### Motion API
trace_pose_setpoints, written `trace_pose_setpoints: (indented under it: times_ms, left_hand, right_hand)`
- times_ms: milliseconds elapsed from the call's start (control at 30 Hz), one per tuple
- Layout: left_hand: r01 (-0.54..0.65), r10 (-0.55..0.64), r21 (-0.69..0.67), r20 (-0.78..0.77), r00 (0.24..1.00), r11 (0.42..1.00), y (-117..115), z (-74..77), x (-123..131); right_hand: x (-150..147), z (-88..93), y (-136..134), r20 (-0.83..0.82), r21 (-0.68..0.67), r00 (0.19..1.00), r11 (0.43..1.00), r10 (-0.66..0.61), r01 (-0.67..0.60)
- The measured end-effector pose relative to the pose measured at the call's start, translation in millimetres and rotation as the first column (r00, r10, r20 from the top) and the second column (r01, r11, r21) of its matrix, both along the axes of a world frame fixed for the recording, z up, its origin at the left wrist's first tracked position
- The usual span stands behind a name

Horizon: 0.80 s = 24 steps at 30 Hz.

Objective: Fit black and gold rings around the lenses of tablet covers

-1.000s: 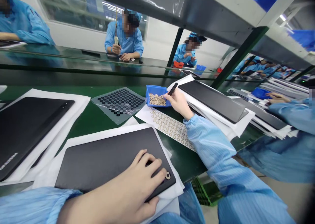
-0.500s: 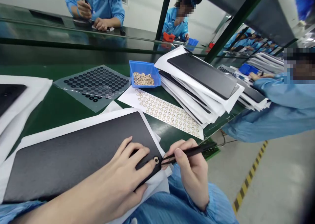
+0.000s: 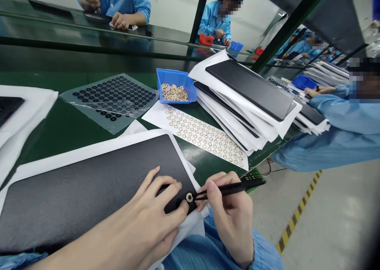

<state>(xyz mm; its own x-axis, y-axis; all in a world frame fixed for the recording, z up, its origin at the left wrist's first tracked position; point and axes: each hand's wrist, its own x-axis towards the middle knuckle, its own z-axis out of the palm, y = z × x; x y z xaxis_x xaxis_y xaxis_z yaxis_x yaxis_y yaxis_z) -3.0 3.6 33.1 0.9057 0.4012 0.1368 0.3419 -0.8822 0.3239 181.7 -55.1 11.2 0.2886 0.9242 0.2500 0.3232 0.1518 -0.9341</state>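
Observation:
A flat black panel (image 3: 89,187) lies on white sheeting in front of me. My left hand (image 3: 157,212) rests on its right end, fingers spread, with one fingertip beside a small gold-coloured ring (image 3: 189,197). That ring has a dark rim around it and sits near the panel's corner. Black tweezers (image 3: 237,187) are pinched in my right hand (image 3: 233,214). Their tips reach the right side of the ring; whether they grip its edge I cannot tell.
Behind the panel lie a clear sheet of black rings (image 3: 115,97), a blue bin (image 3: 175,74) of gold-coloured rings and a white sheet of rings (image 3: 204,135). Stacked panels with white sheets (image 3: 249,90) stand to the right. Co-workers in blue sit across and at right.
The view has shifted slightly. My left fingertip has drawn back a little from the ring, and a dark rim now shows around it. The tweezers stay at its right side.

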Motion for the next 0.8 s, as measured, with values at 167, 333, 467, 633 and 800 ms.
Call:
trace_pose_setpoints:
  times_ms: [167,333,467,633,800]
  left_hand:
    - [-0.001,0.001,-0.029,0.006,1.000,1.000,0,2.6,0]
    - [0.003,-0.003,-0.002,0.019,1.000,1.000,-2,-1.1,2]
    - [-0.085,0.084,0.005,0.092,0.992,0.996,-6,-7.1,4]
    - [-0.035,0.034,0.023,0.065,0.997,0.999,-5,-3.9,3]
    - [-0.047,0.045,0.028,0.071,0.996,0.999,-5,-3.0,3]
  right_hand:
    - [1,1.7,4,0.055,-0.026,0.998,1.000,0.013,-0.012]
    - [3,1.7,7,-0.053,-0.098,0.997,0.994,0.048,-0.053]
    - [3,2.0,8,-0.092,-0.120,0.994,0.990,0.066,-0.076]
    - [4,3.3,7,-0.049,-0.108,0.997,0.992,0.058,-0.063]
    - [3,3.6,4,-0.038,-0.094,0.998,0.994,0.043,-0.047]
